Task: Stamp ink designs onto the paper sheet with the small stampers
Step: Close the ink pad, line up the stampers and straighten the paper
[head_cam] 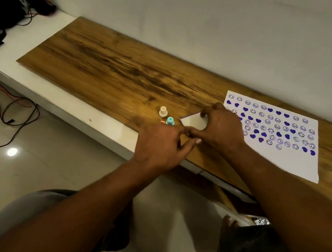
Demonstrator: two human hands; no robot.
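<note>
Your right hand [220, 128] grips white box [194, 122], fingers curled over far edge. Your left hand [159, 143] has fingers extended, index tip at box corner. White stamper [163, 112] and teal stamper [170, 121] stand on worktop [109, 67] just left of box. Stamped paper sheet [281, 159] lies to right.

Right hand [221, 126] seemingly pinching; left [159, 143] open.

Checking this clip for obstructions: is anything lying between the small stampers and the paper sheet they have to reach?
Yes: the small white box, gripped by the right hand, sits between the stampers and the paper sheet.
</note>
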